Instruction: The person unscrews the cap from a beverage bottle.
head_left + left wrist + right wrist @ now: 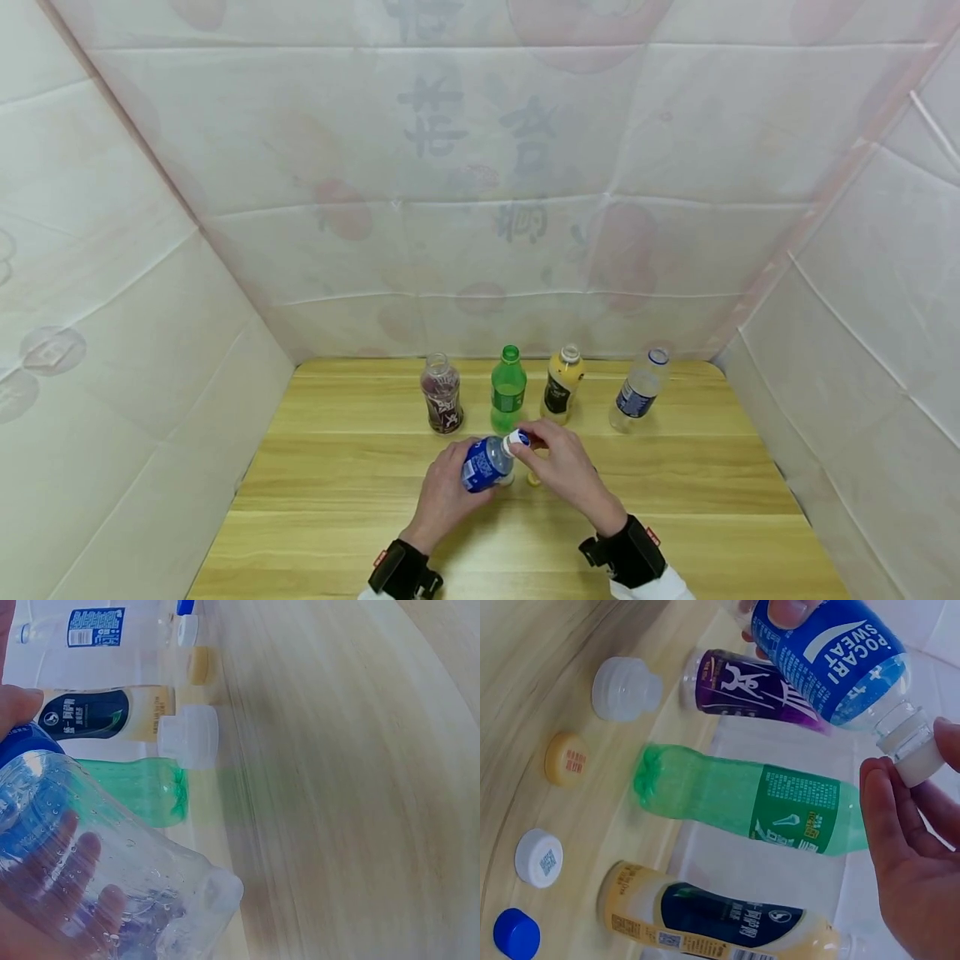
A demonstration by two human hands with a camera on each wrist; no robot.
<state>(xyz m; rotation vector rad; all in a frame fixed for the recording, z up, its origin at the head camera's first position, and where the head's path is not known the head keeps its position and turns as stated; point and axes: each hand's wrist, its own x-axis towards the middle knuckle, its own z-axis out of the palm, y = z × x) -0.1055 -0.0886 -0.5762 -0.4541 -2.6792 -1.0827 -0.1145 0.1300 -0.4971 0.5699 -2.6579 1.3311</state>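
Note:
A clear plastic bottle [483, 467] with a blue POCARI SWEAT label is tilted, its neck toward the right. My left hand [442, 492] grips its body around the label, and the fingers show through the wet, clear plastic in the left wrist view. At the mouth sits a white bottle cap [919, 761], which my right hand [566, 471] pinches between thumb and fingers. Beneath the hands, a translucent cap [622, 690] and a yellow cap [565, 759] lie on the table. A white cap [538, 858] and a blue cap [516, 934] continue that row.
Uncapped bottles stand across the wooden table [315, 467] beyond my hands: one with a purple label [442, 400], a green one [508, 392], a yellow one [561, 387] and, farther right, a clear one [637, 392]. Pale cloth walls [480, 250] enclose the back and sides.

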